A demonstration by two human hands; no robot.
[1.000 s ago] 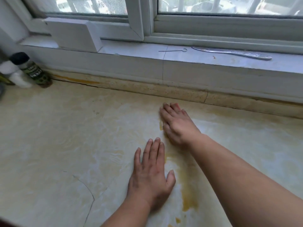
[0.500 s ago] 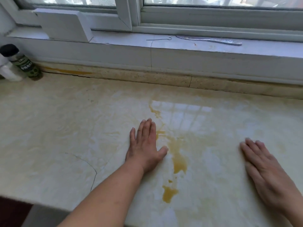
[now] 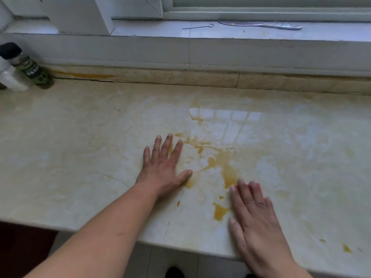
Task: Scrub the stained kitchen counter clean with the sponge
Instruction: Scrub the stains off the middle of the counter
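Note:
The pale marble kitchen counter (image 3: 80, 137) carries a yellow-orange stain (image 3: 228, 173) that runs from the middle toward the front edge, with a small puddle (image 3: 219, 211) near that edge. My left hand (image 3: 162, 169) lies flat on the counter just left of the stain, fingers spread and straight. My right hand (image 3: 253, 213) lies flat near the front edge, right of the puddle, its fingertips touching the stain's lower end. A faint pinkish tint shows at those fingertips; I cannot tell what it is. No sponge is clearly visible.
A dark-capped green bottle (image 3: 30, 71) and a white bottle (image 3: 10, 79) stand at the back left. On the window sill lie a wire hook (image 3: 197, 27) and a flat metal tool (image 3: 261, 25). A hairline crack (image 3: 112, 177) crosses the counter; small stains (image 3: 346, 248) sit front right.
My right hand left the far end of the stain, swung out right, then came back left beside the puddle near the front edge. My left hand stayed flat on the counter.

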